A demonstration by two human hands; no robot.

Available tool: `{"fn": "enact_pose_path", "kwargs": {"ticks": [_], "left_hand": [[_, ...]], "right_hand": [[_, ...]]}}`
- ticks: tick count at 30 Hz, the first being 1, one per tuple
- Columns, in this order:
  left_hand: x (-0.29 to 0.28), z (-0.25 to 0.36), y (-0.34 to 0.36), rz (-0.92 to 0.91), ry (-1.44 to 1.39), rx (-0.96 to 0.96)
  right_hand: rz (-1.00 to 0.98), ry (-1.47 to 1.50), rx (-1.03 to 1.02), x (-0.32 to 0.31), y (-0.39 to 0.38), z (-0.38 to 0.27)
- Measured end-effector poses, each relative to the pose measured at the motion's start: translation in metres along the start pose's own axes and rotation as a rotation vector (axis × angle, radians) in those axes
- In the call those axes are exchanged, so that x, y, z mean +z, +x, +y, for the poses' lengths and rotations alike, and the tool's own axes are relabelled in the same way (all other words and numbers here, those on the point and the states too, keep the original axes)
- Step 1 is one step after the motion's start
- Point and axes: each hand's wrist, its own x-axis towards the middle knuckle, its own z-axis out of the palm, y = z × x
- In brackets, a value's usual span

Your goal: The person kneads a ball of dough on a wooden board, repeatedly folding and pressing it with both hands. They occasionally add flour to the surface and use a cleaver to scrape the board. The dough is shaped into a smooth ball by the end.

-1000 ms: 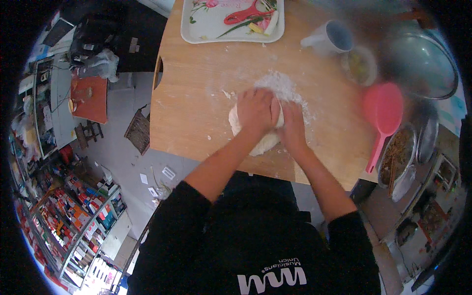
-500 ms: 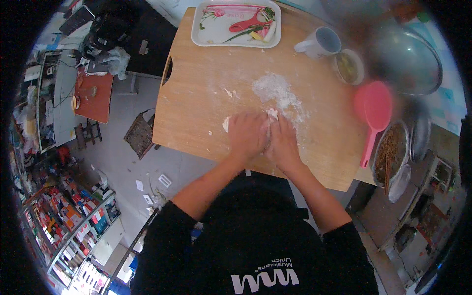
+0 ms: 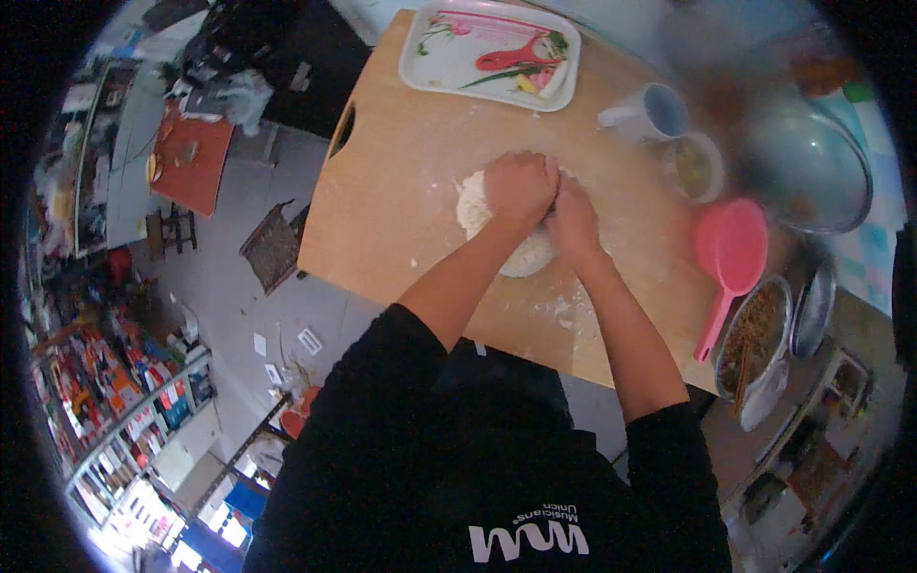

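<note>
A pale lump of dough (image 3: 528,259) lies on the wooden board (image 3: 382,210), showing to the left of my hands and below them between the forearms. My left hand (image 3: 519,191) presses on its top with the fingers curled over. Close against it, my right hand (image 3: 575,218) bears down on the dough's right side, fingers also bent. The two hands touch at the knuckles and hide the middle of the dough. Loose flour (image 3: 564,310) and small crumbs are scattered around them.
A white tray (image 3: 458,76) with a red-handled peeler and green onion stands at the far edge. Along the right are a white mug (image 3: 659,113), a small bowl (image 3: 695,167), a large glass lid or bowl (image 3: 817,167), a pink ladle (image 3: 731,248) and a dish with chopsticks (image 3: 750,334).
Both hands have moved farther from my body along the board, arms stretching out. More of the dough now shows around them. The whole view has turned slightly.
</note>
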Motion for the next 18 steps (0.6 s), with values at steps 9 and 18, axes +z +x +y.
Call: {"fn": "enact_pose_path", "kwargs": {"ticks": [9, 18], "left_hand": [[-0.036, -0.044, -0.121, 0.040, -0.823, 0.215], [-0.002, -0.120, -0.120, 0.120, 0.138, -0.126]], "right_hand": [[0.092, 0.359, 0.038, 0.000, -0.093, 0.003], [0.375, 1.031, 0.325, -0.017, -0.136, 0.104]]}}
